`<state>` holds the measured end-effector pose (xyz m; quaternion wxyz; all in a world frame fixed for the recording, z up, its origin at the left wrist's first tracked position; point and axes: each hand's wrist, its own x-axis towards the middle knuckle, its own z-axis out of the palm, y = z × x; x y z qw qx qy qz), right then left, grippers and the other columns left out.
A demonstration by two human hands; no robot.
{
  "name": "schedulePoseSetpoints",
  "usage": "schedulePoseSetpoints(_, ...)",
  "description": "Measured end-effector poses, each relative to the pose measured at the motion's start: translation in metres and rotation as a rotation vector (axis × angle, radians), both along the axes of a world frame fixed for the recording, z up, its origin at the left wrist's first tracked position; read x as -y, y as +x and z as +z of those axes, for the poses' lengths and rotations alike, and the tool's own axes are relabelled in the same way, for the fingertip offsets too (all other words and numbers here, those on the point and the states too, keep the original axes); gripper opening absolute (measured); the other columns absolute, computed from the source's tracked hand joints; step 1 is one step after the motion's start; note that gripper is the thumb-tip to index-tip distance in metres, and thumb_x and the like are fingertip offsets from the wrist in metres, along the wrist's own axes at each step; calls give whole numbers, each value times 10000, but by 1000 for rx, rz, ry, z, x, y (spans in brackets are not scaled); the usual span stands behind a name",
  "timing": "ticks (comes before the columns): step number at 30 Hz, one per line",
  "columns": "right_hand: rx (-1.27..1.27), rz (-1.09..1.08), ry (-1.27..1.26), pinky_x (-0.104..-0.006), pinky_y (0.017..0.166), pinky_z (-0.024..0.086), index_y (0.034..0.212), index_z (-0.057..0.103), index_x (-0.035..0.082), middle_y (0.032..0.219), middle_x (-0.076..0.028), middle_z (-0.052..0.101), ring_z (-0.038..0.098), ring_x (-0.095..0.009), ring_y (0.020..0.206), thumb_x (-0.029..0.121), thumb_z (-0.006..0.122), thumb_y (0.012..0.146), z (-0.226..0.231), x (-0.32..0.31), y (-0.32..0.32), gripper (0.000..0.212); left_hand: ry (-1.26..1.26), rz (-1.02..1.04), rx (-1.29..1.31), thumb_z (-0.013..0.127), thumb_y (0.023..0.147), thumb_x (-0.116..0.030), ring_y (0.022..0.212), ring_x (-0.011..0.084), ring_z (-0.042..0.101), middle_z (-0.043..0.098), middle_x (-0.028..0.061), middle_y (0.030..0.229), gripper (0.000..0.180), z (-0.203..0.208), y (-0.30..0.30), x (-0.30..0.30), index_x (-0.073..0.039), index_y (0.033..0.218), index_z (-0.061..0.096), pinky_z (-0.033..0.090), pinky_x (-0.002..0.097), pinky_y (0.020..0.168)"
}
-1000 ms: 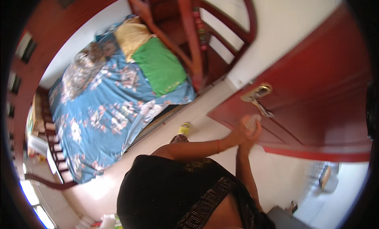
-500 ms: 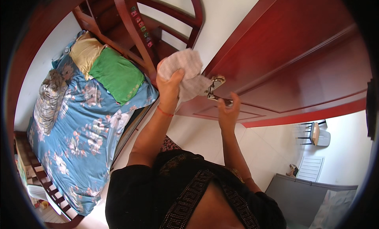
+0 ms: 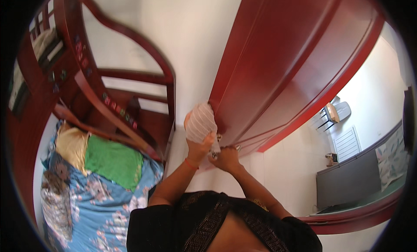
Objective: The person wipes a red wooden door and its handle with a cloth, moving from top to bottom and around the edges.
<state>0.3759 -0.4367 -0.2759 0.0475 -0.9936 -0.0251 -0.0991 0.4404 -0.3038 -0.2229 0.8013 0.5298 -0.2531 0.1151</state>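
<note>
My left hand [image 3: 200, 148] is closed on a pale striped cloth [image 3: 201, 121], bunched up with its upper part rising against the door's edge. A reddish-brown wooden door [image 3: 278, 56] stands in front of me, swung partly across the room. Just right of the cloth, my right hand [image 3: 227, 160] is wrapped around the door handle [image 3: 238, 147]. Only small bits of the handle's shiny metal show past the fingers and the cloth. A thin red band circles my left wrist.
On the left is a wooden bunk bed with a ladder-like stair frame [image 3: 169, 95]. Its blue floral sheet [image 3: 95, 217] carries green [image 3: 115, 160] and yellow [image 3: 71, 143] pillows. Beyond the door stand a chair [image 3: 336, 113] and a dark grey panel [image 3: 347, 180].
The view has turned, so the bed sits lower and the door more upright. My right hand has closed around the handle. My left hand has brought the cloth down beside it.
</note>
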Motion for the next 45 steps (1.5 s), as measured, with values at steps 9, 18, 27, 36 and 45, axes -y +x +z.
schedulePoseSetpoints(9,40,-111,36,-407,761,460,724,673,53,683,-151,649,636,-309,675,458,590,692,3,-10,5,414,-60,161,734,695,728,-93,1158,199,467,448,110,1262,776,191,59,-4,15,1360,260,405,346,963)
schedulePoseSetpoints(18,150,-118,27,-408,764,441,723,674,54,700,-146,652,625,-303,699,415,604,672,-15,-7,-9,371,-190,-139,972,542,756,-50,961,188,581,613,78,1035,388,472,59,1,23,1137,567,465,310,859)
schedulePoseSetpoints(27,169,-131,48,-420,763,445,690,655,50,686,-151,644,621,-306,694,370,597,653,-6,-12,-14,327,-226,169,991,729,658,-117,1032,237,581,591,123,1116,613,330,78,0,-15,1205,470,464,348,896)
schedulePoseSetpoints(36,15,-112,16,-427,815,447,656,632,57,672,-126,626,600,-319,703,300,591,635,-1,-17,-42,248,58,172,939,756,618,-243,1088,415,514,465,253,1206,777,86,40,-20,-18,1256,373,454,470,911)
schedulePoseSetpoints(45,92,-290,-44,-433,910,402,773,643,49,747,-139,622,586,-310,834,357,605,723,-5,-26,-95,314,-203,52,1157,757,592,-60,1184,424,463,447,241,1284,825,288,4,-7,-21,1312,356,395,457,986)
